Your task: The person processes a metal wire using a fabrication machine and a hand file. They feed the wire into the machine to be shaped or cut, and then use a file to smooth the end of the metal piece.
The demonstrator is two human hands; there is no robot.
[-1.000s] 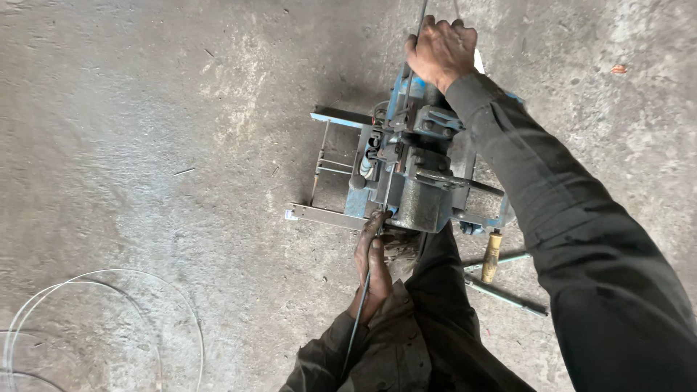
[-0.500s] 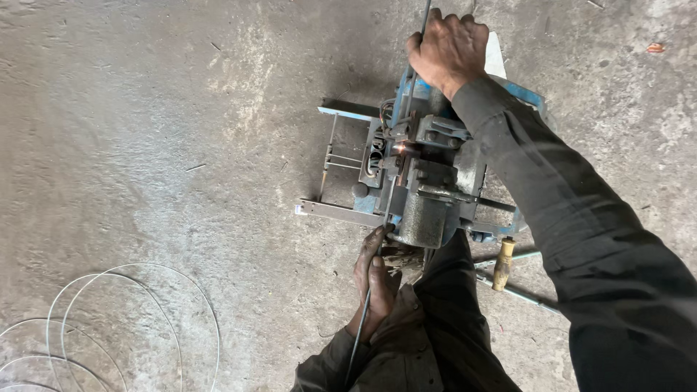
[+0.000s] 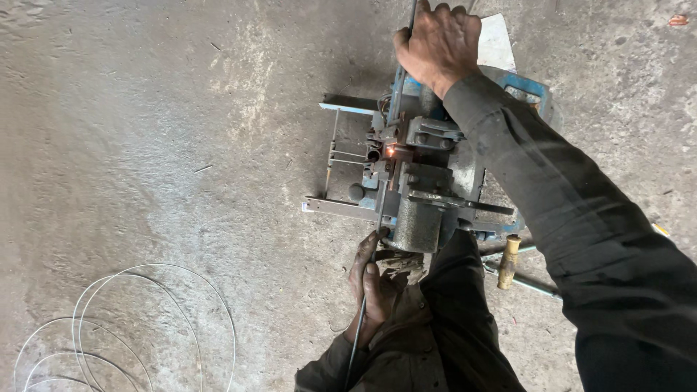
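Two hands at a blue-grey welding machine [image 3: 417,181] on the concrete floor [image 3: 145,145]. Right hand [image 3: 439,45] closed on upper rod [image 3: 406,51]; left hand [image 3: 372,287] pinching lower rod [image 3: 357,334]. Change since a second ago — orange glow [image 3: 390,151] now lit at the clamps. Wire coils [image 3: 123,327] lie apart.

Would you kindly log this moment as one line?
left hand: grips wire | right hand: grips wire end | blue machine: glow at clamp | floor: wire coils
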